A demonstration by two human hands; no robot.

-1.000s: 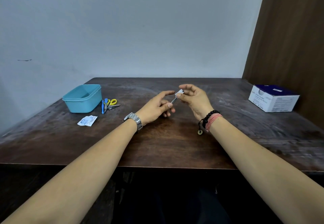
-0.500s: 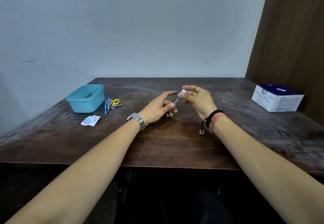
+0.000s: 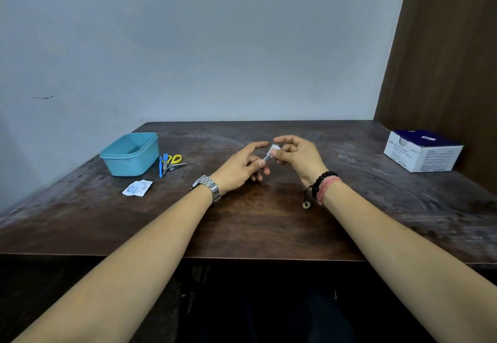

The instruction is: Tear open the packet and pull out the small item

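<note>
My left hand [image 3: 242, 166] pinches a thin metal tool [image 3: 266, 157] between thumb and fingers, a little above the dark wooden table [image 3: 255, 224]. Its index finger is stretched out. My right hand [image 3: 297, 154] pinches a small white pad [image 3: 273, 150] folded round the tip of that tool. Both hands meet over the middle of the table. A metal watch sits on my left wrist; bead and thread bracelets hang from the right.
A light blue plastic tub [image 3: 131, 154] stands at the left. Beside it lie small tools with blue and yellow handles [image 3: 170, 164] and a torn white wrapper [image 3: 137, 188]. A white and blue box [image 3: 423, 153] sits at the far right by a brown wooden panel.
The hands have stayed together on the tool and pad, with only slight shifts of the fingers. The camera view has drifted a little.
</note>
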